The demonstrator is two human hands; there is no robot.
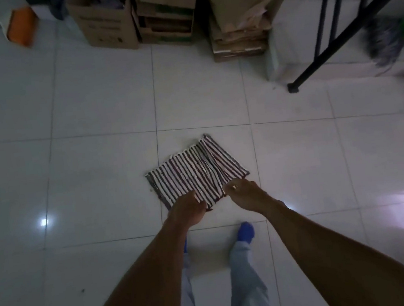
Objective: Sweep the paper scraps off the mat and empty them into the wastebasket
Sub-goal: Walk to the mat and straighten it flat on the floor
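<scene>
Striped mat (195, 170) on tiled floor (91, 115); left hand (187, 211) and right hand (244, 194) each pinch its near edge.

The mat (195, 170) is a small woven rectangle with dark and white stripes, lying on the pale tiled floor near the middle of the view. It sits skewed, its far corner pointing toward 1 o'clock and its stripes running toward 11 o'clock. Its near edge, at 6 o'clock, is lifted slightly and rumpled. No paper scraps can be made out on it
</scene>
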